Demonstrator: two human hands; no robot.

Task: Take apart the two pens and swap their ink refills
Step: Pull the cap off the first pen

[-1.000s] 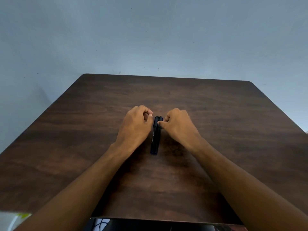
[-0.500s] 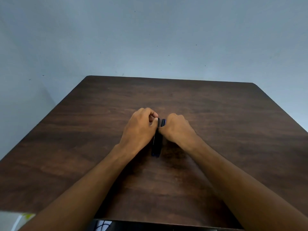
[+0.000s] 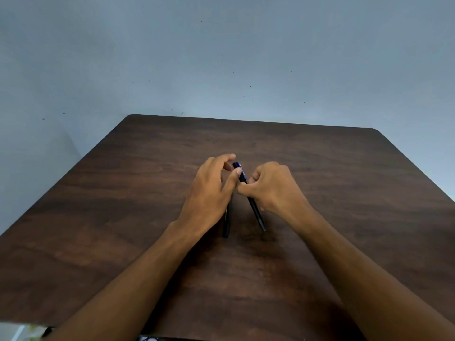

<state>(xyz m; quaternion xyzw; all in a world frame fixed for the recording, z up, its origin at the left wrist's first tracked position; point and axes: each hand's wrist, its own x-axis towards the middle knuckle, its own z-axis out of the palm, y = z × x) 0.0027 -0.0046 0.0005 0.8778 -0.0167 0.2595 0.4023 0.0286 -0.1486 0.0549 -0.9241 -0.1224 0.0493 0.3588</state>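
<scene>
The right hand point(image 3: 273, 187) grips one pen point(image 3: 253, 205) mid-barrel, tilted. The left hand point(image 3: 209, 193), fingers loose, covers most of the other pen point(image 3: 226, 225) on the table point(image 3: 344, 193).

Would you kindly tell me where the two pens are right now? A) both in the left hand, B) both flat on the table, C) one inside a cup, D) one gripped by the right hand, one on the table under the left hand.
D: the right hand grips the angled pen, while the other pen lies on the table under the left hand.

Right hand point(image 3: 275, 188) grips lifted pen point(image 3: 253, 205)
</scene>
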